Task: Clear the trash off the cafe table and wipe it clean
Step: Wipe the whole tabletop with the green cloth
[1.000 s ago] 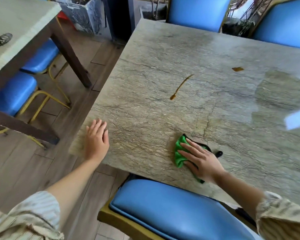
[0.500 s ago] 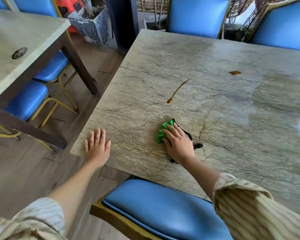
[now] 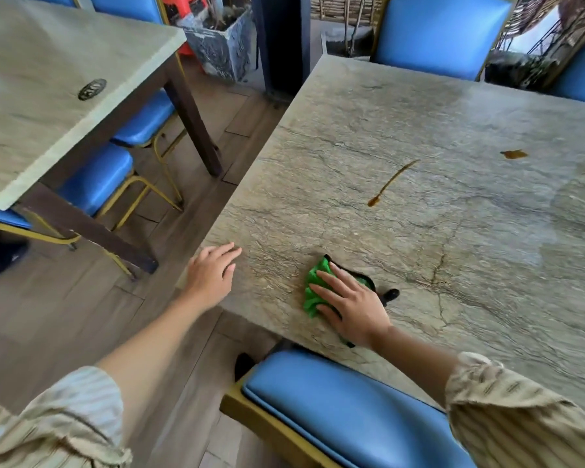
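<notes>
A grey stone-patterned cafe table (image 3: 419, 123) fills the right of the view. My right hand (image 3: 352, 305) lies flat on a green cloth with a black edge (image 3: 314, 288), pressing it onto the table near the front edge. My left hand (image 3: 211, 271) rests flat, fingers apart, on the table's front left corner and holds nothing. A long brown streak (image 3: 390, 182) stains the middle of the table. A small brown spot (image 3: 514, 154) lies farther right. A wet, darker patch (image 3: 578, 204) shows at the right.
A blue chair seat (image 3: 345, 410) is tucked under the front edge below my hands. More blue chairs (image 3: 439, 32) stand at the far side. A second table (image 3: 48, 89) with blue chairs is at the left, across a wooden floor aisle. A grey planter (image 3: 220, 42) stands behind.
My right hand has slid the green cloth to the left along the front edge of the table. My left hand has stayed flat on the corner. The view has tilted up.
</notes>
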### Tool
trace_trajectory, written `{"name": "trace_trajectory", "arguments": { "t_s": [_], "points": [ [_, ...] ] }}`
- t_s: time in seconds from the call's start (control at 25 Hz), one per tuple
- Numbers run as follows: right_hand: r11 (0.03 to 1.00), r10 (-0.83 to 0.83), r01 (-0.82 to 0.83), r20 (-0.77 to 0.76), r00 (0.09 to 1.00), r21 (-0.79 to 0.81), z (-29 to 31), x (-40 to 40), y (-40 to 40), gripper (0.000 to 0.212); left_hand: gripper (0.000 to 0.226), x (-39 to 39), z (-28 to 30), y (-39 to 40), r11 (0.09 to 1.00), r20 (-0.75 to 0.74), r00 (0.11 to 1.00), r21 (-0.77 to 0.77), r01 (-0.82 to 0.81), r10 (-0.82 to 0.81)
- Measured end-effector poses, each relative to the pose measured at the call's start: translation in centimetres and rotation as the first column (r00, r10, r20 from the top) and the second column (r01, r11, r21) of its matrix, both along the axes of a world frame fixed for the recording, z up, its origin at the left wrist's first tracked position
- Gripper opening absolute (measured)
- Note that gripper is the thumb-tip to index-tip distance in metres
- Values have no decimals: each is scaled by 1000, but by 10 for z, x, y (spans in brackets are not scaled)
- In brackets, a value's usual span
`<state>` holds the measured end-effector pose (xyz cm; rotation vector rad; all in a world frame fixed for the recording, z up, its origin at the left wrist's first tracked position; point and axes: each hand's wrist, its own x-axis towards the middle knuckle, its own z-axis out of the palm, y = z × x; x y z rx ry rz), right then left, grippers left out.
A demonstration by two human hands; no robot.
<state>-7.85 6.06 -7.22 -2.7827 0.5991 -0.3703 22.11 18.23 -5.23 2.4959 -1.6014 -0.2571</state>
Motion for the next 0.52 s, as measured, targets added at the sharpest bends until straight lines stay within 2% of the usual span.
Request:
{"name": "trace_trajectory", "arguments": {
  "t_s": [0.08,0.16,0.36,0.48,0.52],
  "points": [
    [945,326,-326,3,945,-22,-5,34,22,40,40,27,4,-3,990,35,990,-51,135,-133],
    [922,387,-387,10,922,-13,-9,82,34,39,43,56,5,-6,976,12,980,-92,200,-199],
    [974,228,-228,53,972,1,-13,201,61,37,43,110,4,-5,961,-123,975,-232,152,-184],
    [997,-43,40,40,998,66,-8,244,70,37,42,139,3,-12,949,-209,952,-271,161,-222],
    [995,-82,79,36,996,63,-7,248,74,37,41,146,2,-18,947,-237,944,-278,162,-231]
  ]
}}
